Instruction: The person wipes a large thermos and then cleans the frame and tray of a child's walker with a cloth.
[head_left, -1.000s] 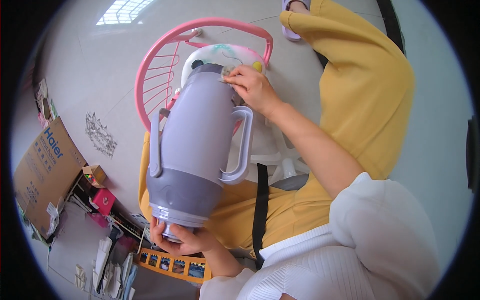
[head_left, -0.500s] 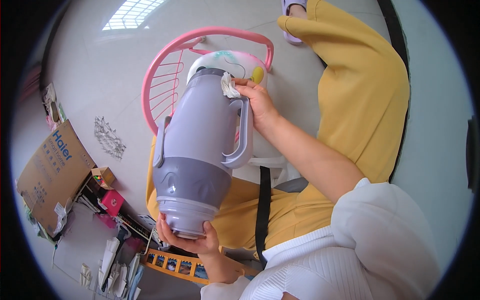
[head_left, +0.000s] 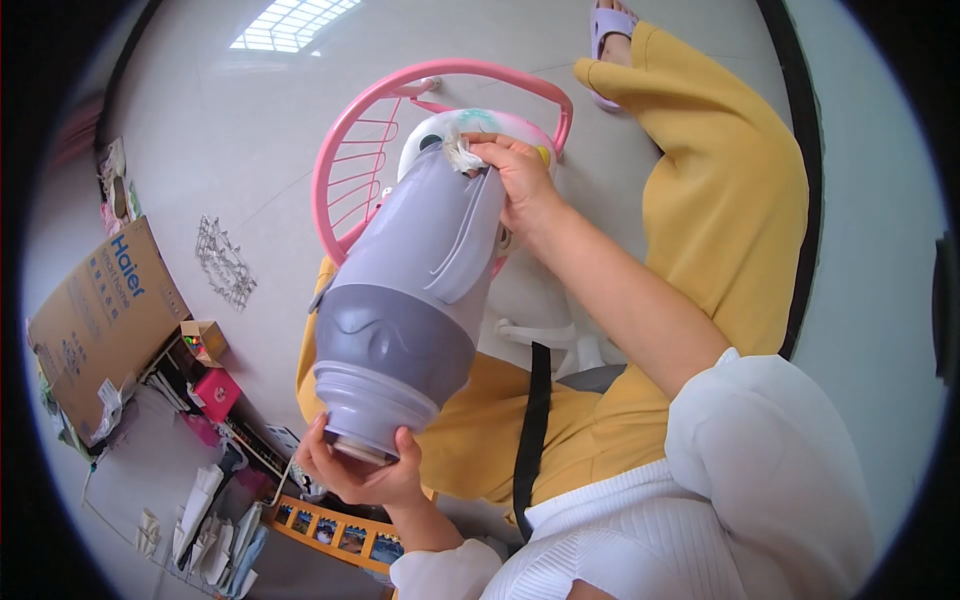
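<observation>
A large lavender and grey plastic thermos jug (head_left: 415,300) lies tilted across my lap, its base toward me and its top pointing away. My left hand (head_left: 360,470) cups the base from below. Closed on a small crumpled white cloth (head_left: 462,155), my right hand (head_left: 520,185) presses it against the jug's upper end, beside the handle. I am seated in yellow trousers (head_left: 730,200) and a white ribbed top.
A pink wire-backed chair (head_left: 345,180) with a white seat stands just beyond the jug. On the floor at left lie a cardboard box (head_left: 100,320), a small pink box (head_left: 215,392), papers and an orange tray (head_left: 330,530). A black strap (head_left: 528,430) crosses my lap.
The jug has rolled in my hands, its handle turning from the right side toward the top. My right hand with the cloth has stayed at the upper end, shifting across it.
</observation>
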